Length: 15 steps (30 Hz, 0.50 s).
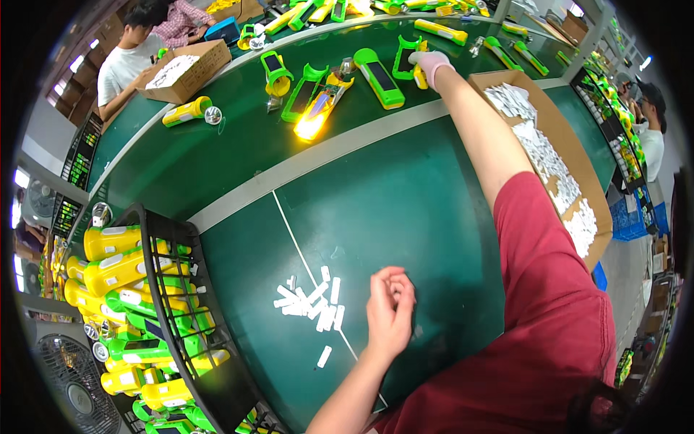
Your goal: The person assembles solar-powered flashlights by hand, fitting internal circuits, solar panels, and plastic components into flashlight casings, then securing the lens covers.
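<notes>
My right hand [431, 65], in a pale glove, reaches out to the far green belt. Its fingers are closed on a yellow-and-green flashlight [405, 59], whose grip is partly hidden by the hand. My left hand [391, 307] is bare and hovers over the near green table, fingers curled in with nothing visible in them. Left of it lies a loose pile of small white strips [316, 302]. Also on the belt are a green flashlight with a dark panel [378, 78], an opened flashlight with its lamp lit [318, 108], and an empty-looking green shell [303, 94].
A black basket [155, 267] full of yellow-and-green flashlights stands at the left. An open carton [596, 181] of white pieces lies beneath my right arm. Across the belt, a person in white sits behind another carton [184, 72]. A metal rail [289, 166] separates belt from table.
</notes>
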Each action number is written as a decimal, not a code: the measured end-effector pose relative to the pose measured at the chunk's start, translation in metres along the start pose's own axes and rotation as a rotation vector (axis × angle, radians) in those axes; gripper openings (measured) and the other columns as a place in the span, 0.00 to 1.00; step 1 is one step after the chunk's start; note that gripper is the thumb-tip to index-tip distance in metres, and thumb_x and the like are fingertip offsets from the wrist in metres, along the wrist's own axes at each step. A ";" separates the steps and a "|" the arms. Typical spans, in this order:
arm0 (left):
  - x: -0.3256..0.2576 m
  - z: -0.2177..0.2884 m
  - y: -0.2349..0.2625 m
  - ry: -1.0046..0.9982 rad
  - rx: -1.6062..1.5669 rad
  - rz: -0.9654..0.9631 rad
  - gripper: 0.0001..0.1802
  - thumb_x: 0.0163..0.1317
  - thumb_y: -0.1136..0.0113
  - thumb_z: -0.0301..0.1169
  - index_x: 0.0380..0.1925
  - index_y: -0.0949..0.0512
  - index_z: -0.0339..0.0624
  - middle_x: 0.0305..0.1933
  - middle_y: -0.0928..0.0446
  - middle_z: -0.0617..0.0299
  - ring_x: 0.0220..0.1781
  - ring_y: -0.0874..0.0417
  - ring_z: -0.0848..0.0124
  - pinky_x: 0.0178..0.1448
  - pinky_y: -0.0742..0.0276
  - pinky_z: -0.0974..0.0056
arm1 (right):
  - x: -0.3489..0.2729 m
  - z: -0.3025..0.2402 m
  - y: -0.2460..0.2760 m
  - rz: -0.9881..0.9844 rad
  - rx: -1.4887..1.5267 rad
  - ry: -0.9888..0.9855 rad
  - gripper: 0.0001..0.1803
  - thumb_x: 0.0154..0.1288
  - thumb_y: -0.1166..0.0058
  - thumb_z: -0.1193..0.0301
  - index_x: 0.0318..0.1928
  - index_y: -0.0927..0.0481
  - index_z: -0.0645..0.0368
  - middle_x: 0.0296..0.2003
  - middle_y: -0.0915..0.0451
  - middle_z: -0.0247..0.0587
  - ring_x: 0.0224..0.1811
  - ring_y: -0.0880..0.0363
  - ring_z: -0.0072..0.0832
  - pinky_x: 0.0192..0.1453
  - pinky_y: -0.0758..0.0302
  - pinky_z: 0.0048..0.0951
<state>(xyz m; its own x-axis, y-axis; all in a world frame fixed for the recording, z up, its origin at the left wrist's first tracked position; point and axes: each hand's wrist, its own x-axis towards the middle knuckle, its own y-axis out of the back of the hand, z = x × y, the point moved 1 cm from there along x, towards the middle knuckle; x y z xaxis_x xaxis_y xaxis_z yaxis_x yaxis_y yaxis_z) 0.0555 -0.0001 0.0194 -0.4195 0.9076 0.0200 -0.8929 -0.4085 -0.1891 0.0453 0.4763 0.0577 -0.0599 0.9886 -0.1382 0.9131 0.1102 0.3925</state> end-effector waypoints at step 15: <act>0.016 -0.004 0.030 0.175 -0.745 -0.079 0.29 0.67 0.62 0.49 0.60 0.41 0.38 0.61 0.38 0.51 0.62 0.36 0.63 0.66 0.42 0.60 | -0.348 0.041 0.052 -0.749 0.229 0.374 0.27 0.47 0.39 0.68 0.47 0.29 0.71 0.37 0.24 0.41 0.38 0.27 0.20 0.42 0.28 0.22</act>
<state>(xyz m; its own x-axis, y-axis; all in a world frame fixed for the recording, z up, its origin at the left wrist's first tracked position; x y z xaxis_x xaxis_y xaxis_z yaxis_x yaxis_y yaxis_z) 0.0231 0.0026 0.0103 -0.2718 0.9588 -0.0827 -0.5473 -0.2247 -0.8062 0.1304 0.1339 0.0890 -0.7698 0.6372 0.0367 0.6364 0.7620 0.1199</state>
